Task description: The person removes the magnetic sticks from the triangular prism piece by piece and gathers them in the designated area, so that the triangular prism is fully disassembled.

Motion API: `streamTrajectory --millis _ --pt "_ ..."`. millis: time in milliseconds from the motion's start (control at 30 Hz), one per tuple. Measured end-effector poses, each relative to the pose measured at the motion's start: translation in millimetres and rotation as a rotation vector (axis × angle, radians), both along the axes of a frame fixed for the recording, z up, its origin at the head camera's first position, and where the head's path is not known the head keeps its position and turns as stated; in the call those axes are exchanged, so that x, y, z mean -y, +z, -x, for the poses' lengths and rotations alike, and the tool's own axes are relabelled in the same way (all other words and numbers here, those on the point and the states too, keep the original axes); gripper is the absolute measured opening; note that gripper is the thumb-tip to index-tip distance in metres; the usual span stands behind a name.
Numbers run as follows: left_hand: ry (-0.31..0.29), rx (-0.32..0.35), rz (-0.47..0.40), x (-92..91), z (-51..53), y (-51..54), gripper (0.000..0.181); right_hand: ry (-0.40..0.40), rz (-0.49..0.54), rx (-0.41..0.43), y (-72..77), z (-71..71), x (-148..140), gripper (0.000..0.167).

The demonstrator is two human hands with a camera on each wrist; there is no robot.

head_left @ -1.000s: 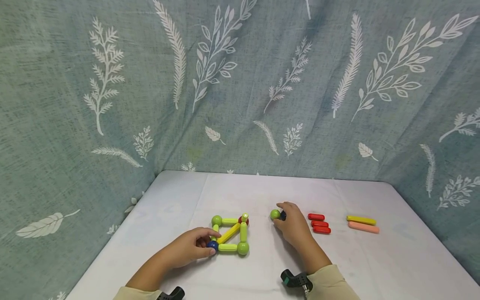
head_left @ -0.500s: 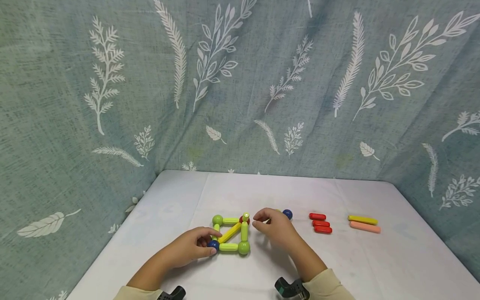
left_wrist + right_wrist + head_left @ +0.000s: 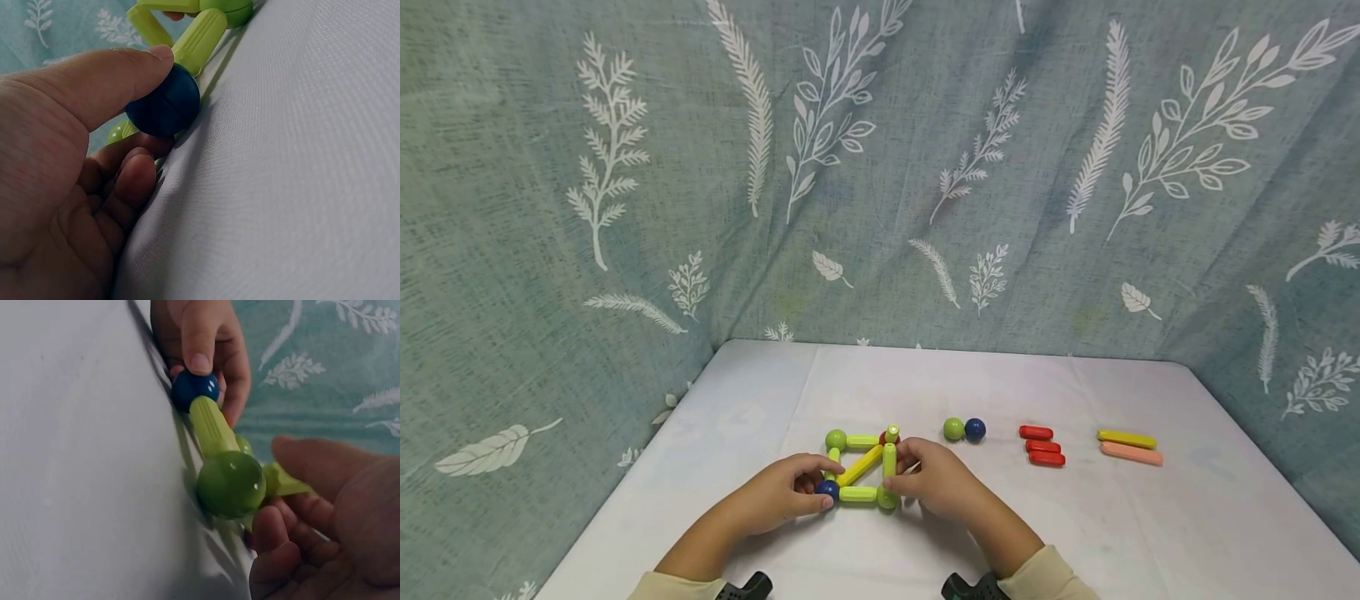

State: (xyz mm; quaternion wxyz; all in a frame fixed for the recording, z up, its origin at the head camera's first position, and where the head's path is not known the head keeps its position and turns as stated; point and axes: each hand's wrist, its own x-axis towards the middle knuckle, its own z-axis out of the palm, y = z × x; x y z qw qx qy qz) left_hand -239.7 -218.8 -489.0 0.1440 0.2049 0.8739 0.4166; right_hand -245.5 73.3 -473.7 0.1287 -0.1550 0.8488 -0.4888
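Observation:
A flat frame of light green magnetic rods (image 3: 859, 494) and balls lies on the table, with a yellow rod (image 3: 859, 466) set diagonally across it. My left hand (image 3: 786, 498) pinches the blue ball (image 3: 165, 103) at the near left corner between thumb and fingers. At the right side, my right hand (image 3: 936, 479) has thumb and curled fingers about the side rod (image 3: 889, 461), beside the near right green ball (image 3: 232, 485). A red ball (image 3: 883, 438) at the far right corner is partly hidden; a short green rod (image 3: 892, 432) stands up from it.
Behind the right hand lie a loose green ball (image 3: 953, 429) and a blue ball (image 3: 975, 430), side by side. Further right are several red rods (image 3: 1042, 447), then a yellow rod (image 3: 1126, 438) and an orange rod (image 3: 1131, 453). A patterned cloth (image 3: 880, 167) hangs behind the table.
My right hand has let go of the loose balls at the back and moved left and nearer, to the frame's right side. The left hand has stayed on its blue ball.

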Motion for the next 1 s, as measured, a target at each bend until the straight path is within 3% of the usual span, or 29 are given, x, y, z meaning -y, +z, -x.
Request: streamTrajectory --millis 167,433,633,1000 --pt "-0.005 -0.003 -0.004 0.5 -0.6 -0.3 0.041 -0.035 -0.036 0.007 -2.0 -5.0 7 0.034" --pt "-0.008 -0.005 -0.011 1.7 0.7 -1.9 0.041 -0.053 -0.085 -0.084 -0.4 -14.0 14 0.024" --pt "-0.011 -0.006 -0.013 1.8 0.6 -1.9 0.041 -0.017 -0.108 -0.157 -1.0 -17.8 16 0.014" --pt "-0.009 -0.016 -0.014 2.0 1.5 -3.9 0.04 0.012 -0.186 -0.197 -0.2 -19.6 16 0.017"
